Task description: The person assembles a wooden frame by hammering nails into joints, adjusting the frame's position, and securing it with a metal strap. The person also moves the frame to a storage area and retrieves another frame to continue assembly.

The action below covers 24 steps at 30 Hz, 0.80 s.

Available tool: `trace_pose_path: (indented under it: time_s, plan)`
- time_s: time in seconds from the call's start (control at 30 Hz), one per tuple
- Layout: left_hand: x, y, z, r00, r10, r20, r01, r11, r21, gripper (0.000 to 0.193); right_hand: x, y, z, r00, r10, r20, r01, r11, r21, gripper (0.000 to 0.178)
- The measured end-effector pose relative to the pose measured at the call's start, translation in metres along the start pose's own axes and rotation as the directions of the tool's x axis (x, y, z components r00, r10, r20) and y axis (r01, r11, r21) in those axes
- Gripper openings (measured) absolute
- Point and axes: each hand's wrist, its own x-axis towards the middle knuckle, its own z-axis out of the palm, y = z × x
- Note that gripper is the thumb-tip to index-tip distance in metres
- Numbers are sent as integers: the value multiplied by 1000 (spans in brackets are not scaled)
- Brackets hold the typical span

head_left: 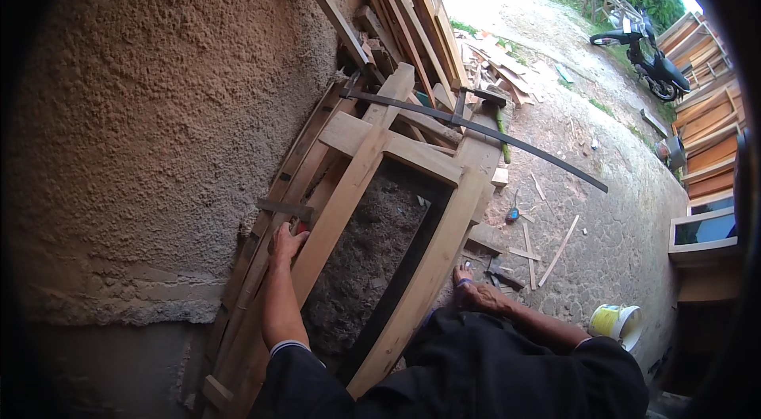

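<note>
A wooden frame (342, 198) of jointed pale timbers lies in front of me. At its left side my left hand (287, 244) is closed at a small red part (302, 227) beside a flat metal bar (284, 209); the kind of tool is partly hidden. Across the frame's far end lies a long dark bar clamp (533, 147), its sliding jaw near the right-hand timber. My right hand (478, 297) is low beside the frame's right side, near a foot (462, 272) and a hammer (502, 275). Its fingers are mostly hidden.
A rough wall (158, 118) rises close on the left, with planks (428, 3) leaning at the far end. A green-handled hammer (503, 133), a blue tape measure (512, 214), wood strips (559, 251) and a bucket (617, 324) are on the right. A motorcycle (654, 62) stands farther off.
</note>
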Motion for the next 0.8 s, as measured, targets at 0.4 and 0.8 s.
trace_pose_path:
  time_s: [0.4, 0.8]
  plan:
    - [14, 14, 8, 989, -49, 138, -2, 936, 351, 45, 0, -5, -56, 969, -146, -200, 110, 977, -182, 59]
    - [-44, 34, -67, 976, 149, -161, -178, 967, -184, 36, 27, -49, -72, 965, -206, -162, 185, 973, -138, 53]
